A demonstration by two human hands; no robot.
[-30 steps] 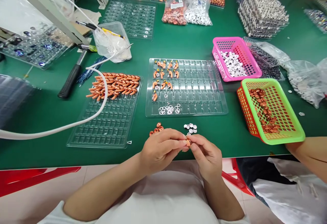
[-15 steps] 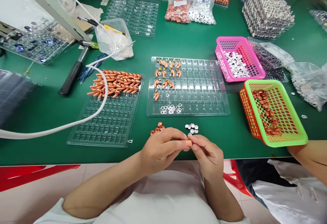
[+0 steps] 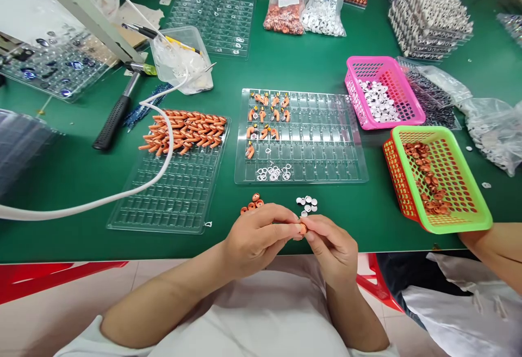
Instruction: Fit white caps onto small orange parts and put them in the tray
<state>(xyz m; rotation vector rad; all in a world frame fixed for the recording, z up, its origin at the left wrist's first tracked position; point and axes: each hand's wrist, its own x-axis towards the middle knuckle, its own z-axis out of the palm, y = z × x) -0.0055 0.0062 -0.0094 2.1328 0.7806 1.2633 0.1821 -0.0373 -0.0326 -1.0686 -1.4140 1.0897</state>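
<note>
Close to the table's front edge, my left hand and my right hand meet, both pinching a small round copper-coloured cap. Fingertips cover most of it. Just beyond my left hand lies a small pile of copper-coloured caps, partly hidden by that hand. White round discs are scattered beyond my right fingertips. Farther out, a clear compartment tray holds several curved orange-copper pieces at its left and a cluster of white rings in its front row.
To the left, copper tubes lie on another clear tray, crossed by a white hose. A hammer rests beyond. At right stand a pink basket of white discs and a green basket of copper caps, beside a co-worker's arm.
Both hands keep nearly the same pinch on the copper cap, with only a very slight shift. The view has moved a little; the trays and baskets stay where they were.
</note>
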